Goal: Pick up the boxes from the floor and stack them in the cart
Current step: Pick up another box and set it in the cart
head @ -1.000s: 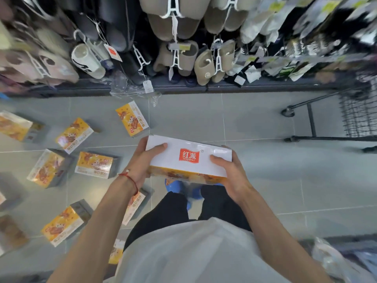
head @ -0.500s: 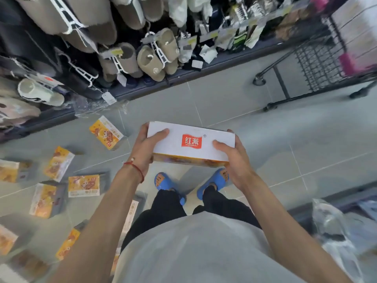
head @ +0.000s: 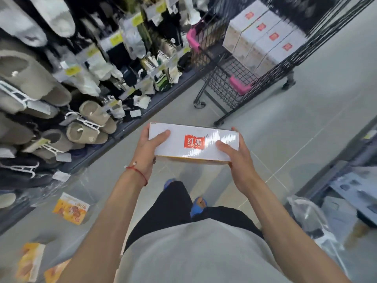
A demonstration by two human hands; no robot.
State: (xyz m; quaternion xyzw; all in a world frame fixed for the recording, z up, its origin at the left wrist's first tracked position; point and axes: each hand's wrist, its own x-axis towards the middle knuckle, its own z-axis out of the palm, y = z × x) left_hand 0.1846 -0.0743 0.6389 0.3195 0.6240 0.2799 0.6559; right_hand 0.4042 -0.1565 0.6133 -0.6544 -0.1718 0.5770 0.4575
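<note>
Box (head: pixel 193 145) gripped at both ends by left hand (head: pixel 145 150) and right hand (head: pixel 237 158), held level, well short of cart (head: pixel 228 82). To be set flush against the boxes stacked there (head: pixel 263 39).

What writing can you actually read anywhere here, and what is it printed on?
"红派", red logo on the white box held in both hands.
Small Latin line under it: blurred, perhaps "HONGPAI".
"®" beside that logo.
Red logos on boxes in the cart: too blurred.
Yellow shelf tags and floor boxes: unreadable.
</note>
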